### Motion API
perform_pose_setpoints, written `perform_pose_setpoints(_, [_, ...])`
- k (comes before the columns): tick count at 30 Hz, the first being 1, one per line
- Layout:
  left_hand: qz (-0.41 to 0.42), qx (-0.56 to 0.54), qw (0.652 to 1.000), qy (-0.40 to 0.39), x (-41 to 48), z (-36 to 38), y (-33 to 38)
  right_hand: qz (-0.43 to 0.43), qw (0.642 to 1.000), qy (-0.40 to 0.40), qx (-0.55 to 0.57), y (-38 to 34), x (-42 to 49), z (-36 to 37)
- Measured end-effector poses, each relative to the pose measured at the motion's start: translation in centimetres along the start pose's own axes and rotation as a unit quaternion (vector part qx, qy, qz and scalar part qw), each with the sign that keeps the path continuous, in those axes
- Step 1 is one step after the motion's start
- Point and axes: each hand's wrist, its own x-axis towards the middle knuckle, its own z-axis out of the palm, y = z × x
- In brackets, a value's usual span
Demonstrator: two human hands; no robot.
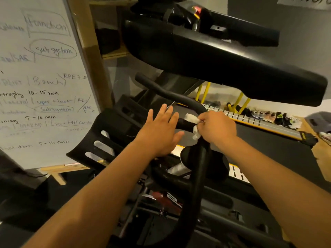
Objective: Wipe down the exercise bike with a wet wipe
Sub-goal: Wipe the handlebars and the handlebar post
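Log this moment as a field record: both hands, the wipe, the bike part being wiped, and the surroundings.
left hand: fingers straight and spread, beside the handlebar; contact unclear
right hand: pinches the wet wipe against the handlebar
wet wipe: white, crumpled, at the bar's bend
handlebar: black, curved, below the bike's screen
surroundings: whiteboard at left, shoes in a row at far right

Handwritten whiteboard at left, treadmill deck, shoes along wall
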Motion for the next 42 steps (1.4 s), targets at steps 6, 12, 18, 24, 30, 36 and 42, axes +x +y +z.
perform_pose_setpoints(6, [0.039,0.064,0.997,-0.017,3.7,-0.2,-1.6,0.036,0.998,0.034,0.044,3.5,1.1,0.2])
perform_pose_setpoints(12, [0.086,0.075,0.993,-0.028,7.0,0.8,-1.7,-0.012,0.967,-0.046,0.252,3.7,3.9,1.5])
perform_pose_setpoints(18, [0.07,0.097,0.993,-0.014,7.9,2.0,-2.0,-0.038,0.98,0.006,0.195,3.6,9.3,2.9])
perform_pose_setpoints(24, [0.059,0.056,0.995,-0.053,8.5,2.1,-2.2,-0.153,0.98,-0.011,0.125,2.8,12.3,2.3])
perform_pose_setpoints(30, [0.06,0.045,0.995,-0.061,8.6,2.1,-2.3,-0.199,0.972,-0.099,0.076,5.2,9.6,1.0])
perform_pose_setpoints(36, [0.062,0.039,0.995,-0.062,8.7,2.2,-2.4,-0.108,0.989,-0.069,0.076,3.4,5.8,0.5])
perform_pose_setpoints(42, [0.071,0.048,0.995,-0.048,8.3,1.8,-2.1,0.009,0.956,0.016,0.292,5.2,-0.2,1.6])
